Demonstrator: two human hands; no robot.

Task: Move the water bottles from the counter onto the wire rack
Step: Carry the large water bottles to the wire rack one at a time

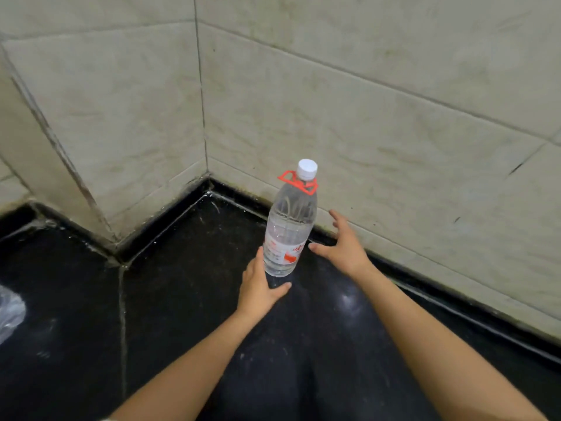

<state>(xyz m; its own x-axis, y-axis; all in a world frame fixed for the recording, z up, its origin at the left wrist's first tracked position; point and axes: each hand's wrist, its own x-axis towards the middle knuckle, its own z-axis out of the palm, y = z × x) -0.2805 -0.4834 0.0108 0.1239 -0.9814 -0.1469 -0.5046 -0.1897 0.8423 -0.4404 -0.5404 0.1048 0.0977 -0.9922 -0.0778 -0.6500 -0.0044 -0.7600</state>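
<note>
Head view: the only camera, looking down at a counter corner.
Water bottle [290, 235]: clear and filled, on the black counter [182, 314], just toward 6 o'clock from the frame's centre. Its top leans slightly toward 1 o'clock.
Cap [307, 168]: white, screwed on at the top of the bottle.
Carry ring [299, 182]: red plastic, round the neck just under the cap.
Label [282, 252]: pale with red print, round the lower body.
Left hand [258, 287]: at 7 o'clock of the bottle, holding its lowest part. The thumb wraps across the front of the base and the fingers run up the left side.
Right hand [346, 247]: at 3 o'clock of the bottle, fingers spread and straight, holding nothing. The thumb tip sits just beside the label; whether it touches cannot be told.
Tiled wall [379, 101]: beige and stained, rising behind the counter from 9 to 3 o'clock. Its inner corner lies at 10 o'clock of the bottle.
Clear plastic object [9, 311]: cut off by the frame edge at 8 o'clock, well apart from the bottle, too blurred to identify.
</note>
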